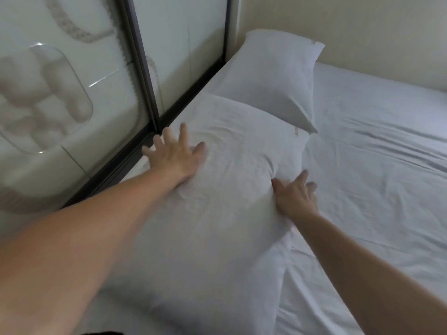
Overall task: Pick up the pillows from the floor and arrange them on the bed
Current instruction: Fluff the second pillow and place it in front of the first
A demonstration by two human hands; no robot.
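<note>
Both arms are bare and reach forward and away from the body, the left one stretched long from the lower left corner, the right one coming in from the lower right. The left hand (177,154) lies palm down with its fingers spread wide and pointing away, the thumb splayed out to the right. The right hand (296,195) is also palm down and flat, fingers extended and slightly apart, thumb angled out to the left. Neither hand is curled around anything; both press flat.
</note>
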